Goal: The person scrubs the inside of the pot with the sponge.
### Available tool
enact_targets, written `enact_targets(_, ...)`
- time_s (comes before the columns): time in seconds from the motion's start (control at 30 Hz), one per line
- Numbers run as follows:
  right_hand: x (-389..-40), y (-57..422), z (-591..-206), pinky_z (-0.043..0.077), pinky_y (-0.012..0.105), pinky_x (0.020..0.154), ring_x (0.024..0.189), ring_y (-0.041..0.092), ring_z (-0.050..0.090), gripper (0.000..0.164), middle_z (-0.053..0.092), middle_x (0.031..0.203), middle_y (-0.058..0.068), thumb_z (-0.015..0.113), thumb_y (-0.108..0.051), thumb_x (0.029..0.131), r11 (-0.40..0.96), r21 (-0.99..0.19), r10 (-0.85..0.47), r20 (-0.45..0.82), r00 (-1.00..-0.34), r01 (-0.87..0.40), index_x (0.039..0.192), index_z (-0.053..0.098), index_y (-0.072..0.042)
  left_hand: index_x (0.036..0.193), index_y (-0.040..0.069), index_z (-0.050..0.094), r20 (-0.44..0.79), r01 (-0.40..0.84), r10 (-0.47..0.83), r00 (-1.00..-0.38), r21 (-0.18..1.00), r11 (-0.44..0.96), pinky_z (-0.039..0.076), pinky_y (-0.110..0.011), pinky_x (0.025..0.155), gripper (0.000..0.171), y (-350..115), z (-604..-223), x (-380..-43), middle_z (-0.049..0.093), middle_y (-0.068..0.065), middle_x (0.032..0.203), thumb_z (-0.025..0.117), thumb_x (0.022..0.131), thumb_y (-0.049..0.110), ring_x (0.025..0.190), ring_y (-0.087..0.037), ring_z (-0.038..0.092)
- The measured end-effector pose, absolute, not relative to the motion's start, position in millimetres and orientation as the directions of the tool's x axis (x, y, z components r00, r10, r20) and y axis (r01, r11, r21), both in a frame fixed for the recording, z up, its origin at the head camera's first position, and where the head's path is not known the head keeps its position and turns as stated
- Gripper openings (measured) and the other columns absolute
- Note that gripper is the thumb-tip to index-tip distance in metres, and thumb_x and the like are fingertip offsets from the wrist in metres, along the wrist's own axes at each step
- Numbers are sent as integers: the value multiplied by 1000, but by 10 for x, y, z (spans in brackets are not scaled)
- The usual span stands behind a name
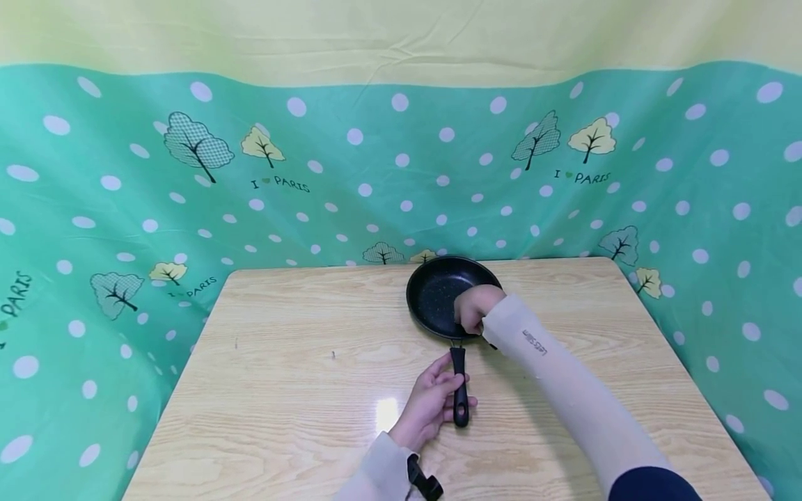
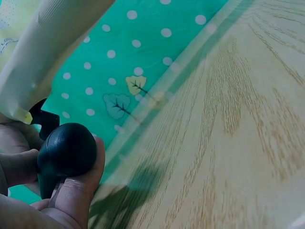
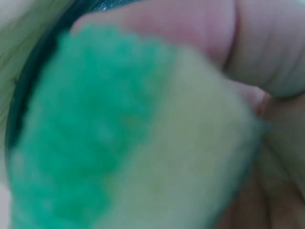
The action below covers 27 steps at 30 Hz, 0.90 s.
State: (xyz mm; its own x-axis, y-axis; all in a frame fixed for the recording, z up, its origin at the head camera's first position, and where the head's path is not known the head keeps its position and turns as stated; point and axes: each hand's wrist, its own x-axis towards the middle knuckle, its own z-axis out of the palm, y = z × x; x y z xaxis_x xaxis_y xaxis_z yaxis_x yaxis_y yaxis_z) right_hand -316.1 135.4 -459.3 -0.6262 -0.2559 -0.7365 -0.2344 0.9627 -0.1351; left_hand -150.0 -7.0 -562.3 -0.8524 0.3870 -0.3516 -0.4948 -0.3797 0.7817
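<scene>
Presently, frying pan (image 1: 436, 296): it sits at the far part of the worktop (image 1: 282, 362), a little right of the middle, mouth up and handle toward the person; whether its base lies quite flat, I cannot tell.
Left hand (image 1: 432, 398): the fingers pinch the pan handle (image 1: 461, 395), thumb over the top, others reaching round beneath.
Right hand (image 1: 477, 306): it is bent over the near right of the pan, fingers curled and gripping a sponge (image 3: 128, 129).
Sponge: one green layer, one pale; it shows blurred in the right wrist view with the dark rim behind it, but is hidden in the head view, so contact with the pan floor cannot be told.
Pan risk: a hard push off-centre by the right hand could probably tip or swivel the pan, since only the handle is held.
Handle risk: a loose pinch might let it roll between the fingers.
Sponge risk: it could fold or slip out if it snags on the rim.
Far edge risk: a shove away from the person might run the pan into the hanging cloth (image 1: 432, 132).
Count, cookware: one pan, with one handle.
Count, sponges: one.
Count, hands: two, each in a pale sleeve.
Count, worktop: one.
</scene>
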Motion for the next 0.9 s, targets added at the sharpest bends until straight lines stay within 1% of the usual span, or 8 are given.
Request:
enact_targets(0.1, -3125, 1344, -4588, 46, 26, 53, 86, 23, 56, 66, 59, 119, 5, 64, 7, 68, 962, -207, -272, -740, -615, -177, 131, 64, -14, 153, 16, 34, -355, -499, 389, -850, 779, -379, 57, -34, 60, 64, -72, -5622, -1500, 61, -19, 123, 63, 96, 12, 75, -23, 73)
enact_targets(0.17, -3110, 1327, -4592, 43, 24, 49, 73, 20, 55, 62, 60, 112, 7, 60, 9, 68, 953, -255, -302, -745, -595, -164, 127, 67, -12, 154, 16, 33, -351, -496, 391, -851, 783, -375, 58, -34, 60, 64, -71, -5622, -1500, 61, -19, 124, 62, 96, 12, 75, -23, 73)
enact_targets(0.27, -3099, 1289, -4602, 40, 21, 46, 66, 16, 53, 64, 61, 111, 4, 58, 10, 67, 936, -298, -351, -731, -585, -189, 125, 69, -15, 153, 17, 35, -358, -502, 389, -849, 777, -380, 58, -35, 60, 64, -64, -5617, -1503, 61, -19, 124, 63, 96, 12, 75, -24, 73)
enact_targets(0.4, -3091, 1213, -4623, 42, 21, 48, 74, 17, 58, 69, 59, 121, -1, 60, 9, 68, 925, -309, -379, -701, -604, -222, 128, 67, -24, 153, 20, 35, -363, -507, 392, -846, 775, -377, 58, -35, 60, 64, -56, -5614, -1507, 60, -19, 126, 63, 96, 12, 76, -24, 73)
enact_targets(0.6, -3115, 1121, -4665, 43, 25, 56, 96, 23, 56, 68, 57, 128, -1, 63, 5, 73, 907, -305, -421, -667, -615, -289, 133, 64, -26, 153, 21, 35, -361, -504, 391, -847, 778, -374, 57, -34, 59, 64, -50, -5618, -1503, 61, -17, 123, 62, 96, 12, 76, -24, 73)
enact_targets(0.67, -3126, 1108, -4686, 43, 26, 57, 101, 21, 52, 69, 56, 134, -2, 64, 5, 73, 905, -310, -425, -654, -626, -290, 134, 63, -27, 154, 19, 34, -358, -501, 391, -848, 781, -373, 57, -34, 59, 65, -49, -5623, -1501, 61, -17, 123, 62, 96, 12, 75, -23, 73)
enact_targets(0.83, -3144, 1092, -4768, 44, 23, 51, 82, 22, 57, 70, 48, 148, -2, 61, 6, 78, 895, -382, -433, -614, -660, -232, 139, 58, -26, 155, 16, 30, -352, -493, 385, -853, 786, -374, 58, -35, 60, 68, -45, -5628, -1498, 60, -18, 124, 63, 95, 11, 74, -23, 73)
enact_targets(0.9, -3150, 1090, -4806, 47, 23, 52, 94, 22, 60, 70, 42, 153, -2, 59, 6, 81, 883, -398, -454, -587, -670, -250, 143, 54, -26, 155, 16, 31, -352, -492, 382, -854, 786, -375, 58, -35, 60, 68, -45, -5626, -1497, 60, -18, 124, 63, 95, 11, 73, -23, 73)
